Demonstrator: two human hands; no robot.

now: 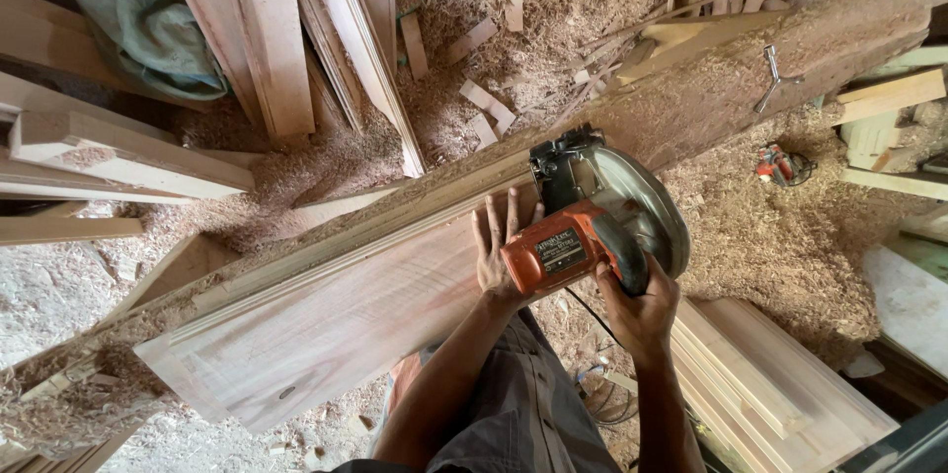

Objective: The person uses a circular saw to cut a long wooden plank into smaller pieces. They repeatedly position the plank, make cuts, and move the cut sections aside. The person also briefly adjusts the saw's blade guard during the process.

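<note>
The right hand (637,310) grips the black handle of an orange circular saw (592,226), fingers clenched around it. The saw stands on the upper end of a long pale board (336,320), with its silver blade guard on the far side and its dark base toward the upper left. A black cord (583,310) drops from the saw between the two forearms.

The left hand (497,251) lies flat on the board just beside the saw's orange body, fingers (499,216) released and spread, palm pressing the wood. It holds nothing.

The board runs diagonally from lower left to upper centre. It rests on a tabletop (750,68) thickly covered in sawdust, which continues the same diagonal toward the upper right. A small knot shows near the board's lower left end. A metal T-shaped wrench (772,78) lies on the sawdust on the tabletop's far end.

At lower right, a stack of planed boards (780,384) lies near the person's right arm. At upper left, several planks (267,29) lean together, with a greenish cloth (148,19) behind them. More planks (109,152) lie at the left edge. The floor (780,236) is deep in sawdust and offcuts. A small red tool (780,165) sits on the sawdust at right, well apart from the saw. The person's grey trousers (538,404) show at the bottom.
</note>
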